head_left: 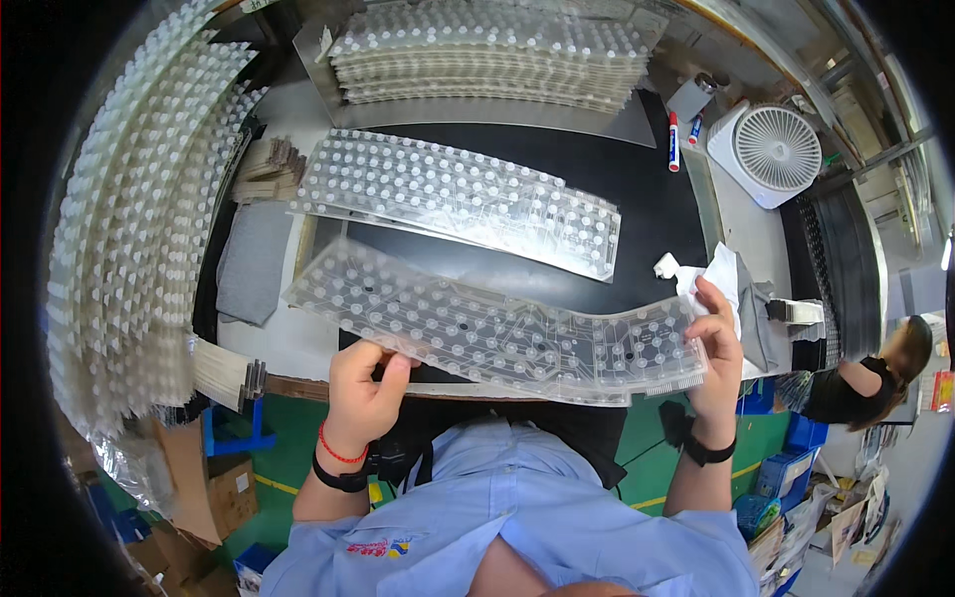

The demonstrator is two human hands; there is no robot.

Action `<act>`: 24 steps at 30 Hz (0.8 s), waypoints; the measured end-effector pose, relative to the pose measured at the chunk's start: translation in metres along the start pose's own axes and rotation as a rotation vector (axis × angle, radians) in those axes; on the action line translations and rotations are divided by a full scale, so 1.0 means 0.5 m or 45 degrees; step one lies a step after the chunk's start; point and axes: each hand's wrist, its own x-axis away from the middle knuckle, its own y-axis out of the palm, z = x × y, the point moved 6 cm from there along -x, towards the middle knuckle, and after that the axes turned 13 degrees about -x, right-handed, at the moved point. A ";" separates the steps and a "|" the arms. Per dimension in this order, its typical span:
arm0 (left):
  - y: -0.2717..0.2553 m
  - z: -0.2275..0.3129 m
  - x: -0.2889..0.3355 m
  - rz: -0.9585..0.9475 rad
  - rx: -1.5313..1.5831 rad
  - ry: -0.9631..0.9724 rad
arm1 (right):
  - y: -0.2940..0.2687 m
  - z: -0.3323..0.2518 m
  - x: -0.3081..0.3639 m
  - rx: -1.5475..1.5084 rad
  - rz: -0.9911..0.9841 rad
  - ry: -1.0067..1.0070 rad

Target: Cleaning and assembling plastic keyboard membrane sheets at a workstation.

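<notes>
A clear dotted sheet [497,333] is held up in front of the person, over the front edge of the counter [637,214]. Its near long edge is pinched by the left hand [370,390] between thumb and forefinger, left of the middle; its right end is gripped by the fingers of the right hand [718,343], the thumb's placement being unclear. The sheet is bowed, its right end turned upward; whether any of it touches the counter cannot be told. Beyond it, more dotted sheets [458,194] are laid on the counter, with a tall stack [487,65] behind and another stack [139,219] at far left. Creasing seems the main risk, likely caused by the hands being pushed closer together. The far left corner is unsupported, so the laid sheets could be snagged or shifted if it is dipped. The white cloth [724,274] beside the right hand could be dragged along by a sideways sweep. Slipping from the left pinch is possible, given so little edge gripped. Scuffing against the counter's front edge could be caused by lowering the sheet carelessly.
</notes>
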 end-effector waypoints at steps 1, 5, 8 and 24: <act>0.003 0.004 -0.003 0.043 -0.077 0.125 | -0.004 0.017 0.018 -0.022 0.029 0.038; 0.006 0.024 0.005 -0.045 -0.144 0.170 | 0.013 0.054 0.089 -0.597 0.477 0.544; 0.004 0.029 0.009 -0.035 -0.193 0.218 | 0.003 0.063 0.119 -0.937 0.672 0.622; -0.013 0.028 0.023 -0.141 0.095 0.719 | 0.033 0.010 0.187 -0.123 0.377 0.527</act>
